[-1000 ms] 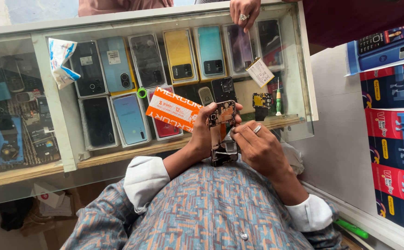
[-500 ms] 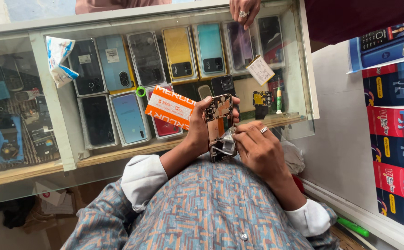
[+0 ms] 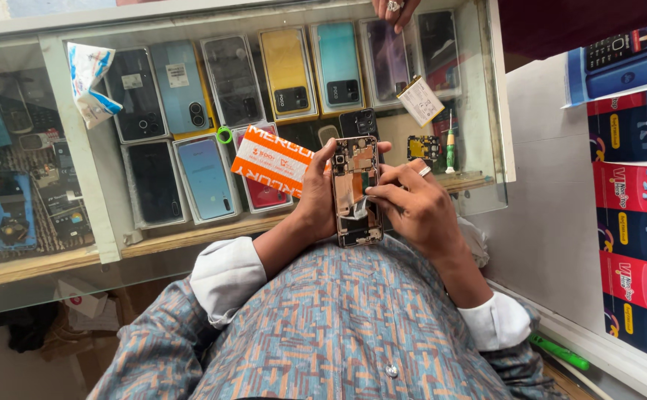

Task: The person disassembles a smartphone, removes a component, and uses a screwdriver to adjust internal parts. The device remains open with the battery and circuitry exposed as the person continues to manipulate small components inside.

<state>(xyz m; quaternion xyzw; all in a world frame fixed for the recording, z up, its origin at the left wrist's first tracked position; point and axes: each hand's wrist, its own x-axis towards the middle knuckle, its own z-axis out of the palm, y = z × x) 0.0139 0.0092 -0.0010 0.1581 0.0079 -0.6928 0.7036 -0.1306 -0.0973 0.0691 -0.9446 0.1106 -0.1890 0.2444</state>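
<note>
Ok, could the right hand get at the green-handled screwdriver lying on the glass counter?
Probably yes: the green-handled screwdriver lies uncovered just beyond the right hand, nothing between them, though its fingers are busy on the opened phone.

Left hand curled in a grip, right hand pinching with its fingers.

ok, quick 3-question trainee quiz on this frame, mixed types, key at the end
1. True or false: the left hand grips the opened phone by its edge.
2. What do the right hand's fingertips touch? A) screwdriver B) the phone's inside C) the orange box
3. Fill in: the orange box lies on the glass ____, left of the phone.

Key: 1 true. 2 B; the screwdriver lies untouched on the glass behind the hand. 3 counter.
</note>
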